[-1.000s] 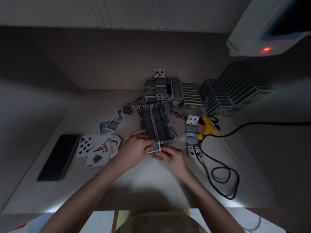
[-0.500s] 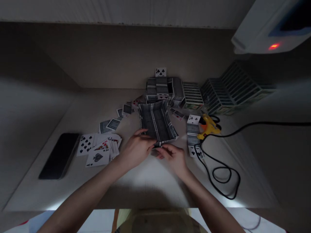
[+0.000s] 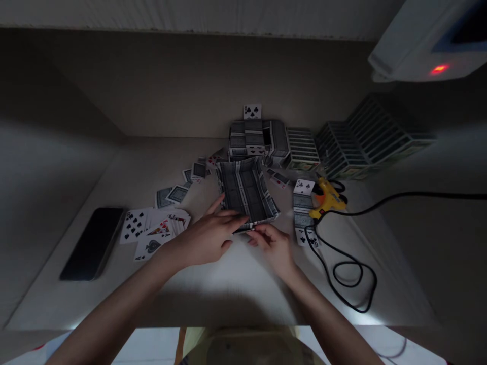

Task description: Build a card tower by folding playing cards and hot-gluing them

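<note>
Ahead lies the tray (image 3: pixel 246 190), near edge pinched by right grip (image 3: pixel 275 247), left grip (image 3: pixel 209 236) spread.

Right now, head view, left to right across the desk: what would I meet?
Black phone → ace of spades → left hand → right hand → yellow glue gun

The pale, flat surface (image 3: pixel 232 296) carries a black rectangular phone (image 3: pixel 92 243) near its left edge, white-faced playing cards (image 3: pixel 149 247) just beside it, and an open grey-patterned card tray (image 3: pixel 245 190) mid-surface. Toward the right edge lie a yellow plastic glue gun (image 3: pixel 327 198) and a looping black cord (image 3: pixel 376 280); dark, pale-striped blocks (image 3: pixel 302 144) stand along the back edge.
</note>
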Demonstrator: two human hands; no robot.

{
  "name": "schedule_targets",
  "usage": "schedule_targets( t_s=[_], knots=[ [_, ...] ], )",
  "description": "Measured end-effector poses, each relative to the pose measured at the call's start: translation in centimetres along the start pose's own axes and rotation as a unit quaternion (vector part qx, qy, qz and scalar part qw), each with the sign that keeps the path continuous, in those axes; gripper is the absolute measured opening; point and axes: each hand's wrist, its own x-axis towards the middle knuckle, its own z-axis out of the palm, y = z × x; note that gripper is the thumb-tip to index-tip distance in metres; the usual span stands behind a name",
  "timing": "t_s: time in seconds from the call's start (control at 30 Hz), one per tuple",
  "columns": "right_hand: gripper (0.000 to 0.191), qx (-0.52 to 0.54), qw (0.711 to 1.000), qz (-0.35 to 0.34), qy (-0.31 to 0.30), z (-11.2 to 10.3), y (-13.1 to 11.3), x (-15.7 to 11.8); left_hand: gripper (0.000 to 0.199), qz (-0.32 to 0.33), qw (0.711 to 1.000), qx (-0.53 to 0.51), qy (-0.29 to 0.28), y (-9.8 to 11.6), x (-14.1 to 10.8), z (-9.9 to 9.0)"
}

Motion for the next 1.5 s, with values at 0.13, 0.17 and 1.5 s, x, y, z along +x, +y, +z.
schedule_targets(
  t_s=[0.13, 0.17, 1.5],
  knots=[
    [0.025, -0.023, 0.999, -0.023, 0.002, 0.0, 0.1, -0.1, 0.055, 0.002, 1.000, 0.002, 0.016, -0.3, 0.0, 0.5],
    [0.024, -0.030, 0.999, -0.031, 0.005, 0.0, 0.1, -0.1, 0.055, 0.005, 1.000, 0.002, 0.024, -0.3, 0.0, 0.6],
    [0.022, -0.023, 0.999, 0.007, 0.045, -0.4, -2.6, -0.3, 0.023, -0.382, 0.738, -0.410, 0.376, 2.9, -1.4, 8.8]
  ],
)
